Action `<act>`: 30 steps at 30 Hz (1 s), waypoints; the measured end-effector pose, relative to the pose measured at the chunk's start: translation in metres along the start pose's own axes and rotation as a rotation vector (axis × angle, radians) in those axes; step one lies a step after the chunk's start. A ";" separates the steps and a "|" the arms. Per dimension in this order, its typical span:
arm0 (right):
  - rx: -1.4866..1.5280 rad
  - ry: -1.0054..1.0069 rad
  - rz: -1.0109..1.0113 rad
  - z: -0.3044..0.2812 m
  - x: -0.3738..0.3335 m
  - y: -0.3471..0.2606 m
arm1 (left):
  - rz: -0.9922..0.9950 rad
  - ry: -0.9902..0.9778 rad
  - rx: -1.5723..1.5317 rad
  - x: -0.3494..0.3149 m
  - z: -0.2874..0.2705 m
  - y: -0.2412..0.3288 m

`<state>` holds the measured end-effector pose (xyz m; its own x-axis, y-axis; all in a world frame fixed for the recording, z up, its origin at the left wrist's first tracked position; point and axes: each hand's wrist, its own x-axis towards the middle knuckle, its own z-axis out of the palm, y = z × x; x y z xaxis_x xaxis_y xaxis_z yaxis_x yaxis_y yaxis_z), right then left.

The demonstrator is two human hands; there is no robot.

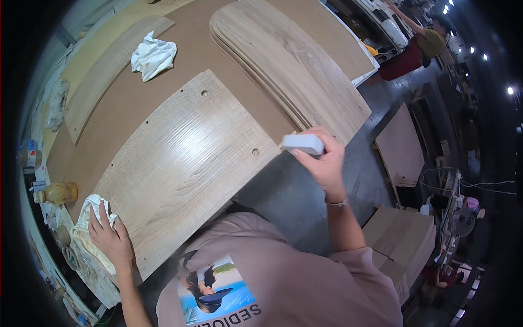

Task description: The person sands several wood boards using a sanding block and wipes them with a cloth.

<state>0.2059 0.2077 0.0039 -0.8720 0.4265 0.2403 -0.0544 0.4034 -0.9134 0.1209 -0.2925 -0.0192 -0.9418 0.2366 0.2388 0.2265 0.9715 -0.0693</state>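
Note:
A wood-grain panel (pixel 180 158) with one curved edge, two round recesses and several small holes lies in front of me. My right hand (pixel 326 161) grips a pale grey rectangular block (pixel 303 144) at the panel's right corner. A small yellowish strip shows beside the block; what it is, I cannot make out. At the panel's left end, my left hand (pixel 110 238) lies with fingers stretched over a crumpled white cloth (pixel 84 234). Near its thumb is a small white thing, too small to name.
Stacked rounded panels (pixel 294 60) lie at the back right, and a curved strip panel (pixel 111 71) at the back left. Between them sits another white cloth (pixel 154 56). A jar of amber liquid (pixel 59 193) stands left. Cardboard boxes (pixel 400 240) are right; another person (pixel 430 43) is farther off.

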 end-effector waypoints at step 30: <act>-0.454 -0.629 -0.660 0.358 -0.116 -0.193 | -0.795 0.563 -0.890 -0.204 -0.010 -0.312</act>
<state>0.1435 -0.2099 0.0341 -0.8395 -0.4423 0.3156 -0.5415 0.7291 -0.4186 0.2446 -0.6437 -0.0367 -0.7108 -0.6358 0.3009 -0.0484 0.4709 0.8809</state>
